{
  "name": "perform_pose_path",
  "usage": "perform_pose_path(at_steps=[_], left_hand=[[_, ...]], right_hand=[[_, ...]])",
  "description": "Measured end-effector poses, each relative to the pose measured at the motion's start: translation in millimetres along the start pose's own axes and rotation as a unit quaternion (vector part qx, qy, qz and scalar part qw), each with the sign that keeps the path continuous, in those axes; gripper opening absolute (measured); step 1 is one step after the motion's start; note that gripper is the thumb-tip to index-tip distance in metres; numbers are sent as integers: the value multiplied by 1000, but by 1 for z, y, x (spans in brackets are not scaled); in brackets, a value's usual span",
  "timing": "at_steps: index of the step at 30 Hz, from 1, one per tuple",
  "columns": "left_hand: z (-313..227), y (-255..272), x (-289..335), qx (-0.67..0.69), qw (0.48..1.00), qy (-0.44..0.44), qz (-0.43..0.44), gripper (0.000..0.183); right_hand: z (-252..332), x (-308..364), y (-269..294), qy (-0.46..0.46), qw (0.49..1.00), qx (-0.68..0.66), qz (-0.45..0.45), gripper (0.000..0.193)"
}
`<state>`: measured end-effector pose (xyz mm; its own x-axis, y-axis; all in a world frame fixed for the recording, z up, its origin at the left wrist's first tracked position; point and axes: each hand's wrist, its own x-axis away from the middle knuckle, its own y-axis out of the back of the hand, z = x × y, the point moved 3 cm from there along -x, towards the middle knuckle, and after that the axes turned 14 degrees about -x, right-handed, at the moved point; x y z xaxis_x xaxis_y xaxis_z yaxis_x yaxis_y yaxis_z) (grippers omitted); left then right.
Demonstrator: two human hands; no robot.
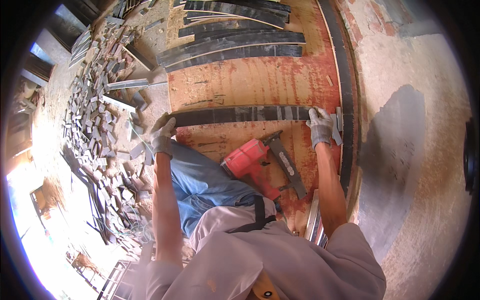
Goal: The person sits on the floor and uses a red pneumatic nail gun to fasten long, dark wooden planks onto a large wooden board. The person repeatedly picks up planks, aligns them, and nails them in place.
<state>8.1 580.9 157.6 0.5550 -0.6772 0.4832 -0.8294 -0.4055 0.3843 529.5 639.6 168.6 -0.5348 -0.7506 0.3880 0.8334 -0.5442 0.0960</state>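
Observation:
A long dark wooden strip [240,115] lies crosswise in front of me, level with both hands. My left hand [163,131], in a grey knitted glove, is closed on its left end. The other end is gripped by my right hand [320,125], gloved the same way, with the thumb on top. Nearer to me, a red nail gun [247,159] with a dark magazine [287,165] rests on the board beside my leg. Beneath the strip is the reddish-stained wooden board [250,82]. Whether the strip touches the board I cannot tell.
Several dark strips [240,55] are laid across the board's far part. A long dark strip [342,75] runs along its right edge, by the stained wall [430,75]. Many small offcuts [102,120] cover the floor at left, with a thin hose [135,227] among them.

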Motion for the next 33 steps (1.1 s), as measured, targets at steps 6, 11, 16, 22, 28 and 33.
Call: perform_pose_path(at_steps=[6, 11, 16, 22, 28, 33], left_hand=[[6, -5, -5, 18, 1000, 11, -19, 42], [8, -5, -14, 16, 1000, -9, -21, 41], [12, -9, -15, 4, 1000, -13, -19, 41], [8, 2, -6, -8, 1000, -13, -16, 45], [-1, 10, 27, 44, 999, 27, 4, 36], [22, 16, 18, 44, 998, 44, -4, 33]], right_hand=[[2, -13, 5, 22, 980, 195, 29, 29], [3, -10, -2, -58, 998, 14, -2, 27], [-3, -6, 3, -32, 998, -44, -37, 23], [-13, -16, 3, -21, 998, -53, 3, 21], [-15, -11, 12, -5, 998, -43, 41, 27], [-26, -2, 16, 11, 996, -36, 78, 31]])
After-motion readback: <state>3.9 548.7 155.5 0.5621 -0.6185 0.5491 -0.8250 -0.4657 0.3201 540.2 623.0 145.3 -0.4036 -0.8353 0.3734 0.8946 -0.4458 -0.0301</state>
